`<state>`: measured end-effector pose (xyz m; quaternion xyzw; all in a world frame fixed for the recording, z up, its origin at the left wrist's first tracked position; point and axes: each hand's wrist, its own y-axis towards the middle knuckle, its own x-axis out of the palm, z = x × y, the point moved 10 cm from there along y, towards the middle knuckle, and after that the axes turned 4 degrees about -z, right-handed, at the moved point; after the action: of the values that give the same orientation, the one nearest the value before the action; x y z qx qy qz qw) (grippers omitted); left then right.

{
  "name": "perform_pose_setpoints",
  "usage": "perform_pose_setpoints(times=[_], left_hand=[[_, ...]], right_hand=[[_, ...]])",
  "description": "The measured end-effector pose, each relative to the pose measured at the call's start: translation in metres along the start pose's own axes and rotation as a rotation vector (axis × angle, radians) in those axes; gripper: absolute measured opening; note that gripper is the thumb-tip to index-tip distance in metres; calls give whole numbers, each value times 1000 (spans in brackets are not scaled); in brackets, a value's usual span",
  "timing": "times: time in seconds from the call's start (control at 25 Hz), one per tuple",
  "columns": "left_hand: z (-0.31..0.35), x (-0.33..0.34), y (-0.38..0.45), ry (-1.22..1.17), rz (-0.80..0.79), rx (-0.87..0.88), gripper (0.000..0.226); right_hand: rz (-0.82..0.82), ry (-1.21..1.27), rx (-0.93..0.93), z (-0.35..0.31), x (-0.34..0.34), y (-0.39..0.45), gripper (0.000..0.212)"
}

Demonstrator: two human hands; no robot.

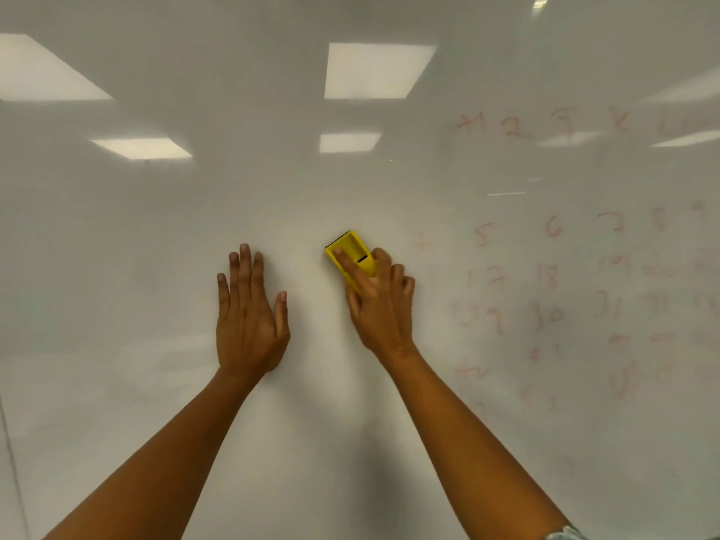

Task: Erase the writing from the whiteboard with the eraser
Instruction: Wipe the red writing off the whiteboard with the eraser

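Whiteboard [350, 383] | left hand [249, 325] flat, released | right hand [383, 305] grasping yellow eraser [350, 253]

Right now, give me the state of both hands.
Left hand: open, flat on the whiteboard, holding nothing.
Right hand: closed on the yellow eraser.

Rectangular ceiling lights [376, 70] reflect as bright panels overhead
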<state>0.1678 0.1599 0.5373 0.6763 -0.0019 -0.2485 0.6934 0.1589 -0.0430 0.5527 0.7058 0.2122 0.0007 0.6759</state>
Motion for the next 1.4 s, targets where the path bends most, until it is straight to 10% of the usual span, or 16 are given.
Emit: perform_pose_setpoints(times=[0.44, 0.68, 1.08, 1.4], left_hand=[[62, 25, 85, 125, -2, 170, 70], [64, 24, 83, 165, 56, 168, 70], [65, 24, 85, 161, 23, 182, 71], [115, 17, 110, 110, -16, 249, 75]], right_hand=[[175, 62, 639, 261, -70, 14, 47], [335, 182, 917, 294, -68, -4, 42], [96, 75, 115, 35, -24, 63, 54], [58, 4, 53, 101, -56, 92, 51]])
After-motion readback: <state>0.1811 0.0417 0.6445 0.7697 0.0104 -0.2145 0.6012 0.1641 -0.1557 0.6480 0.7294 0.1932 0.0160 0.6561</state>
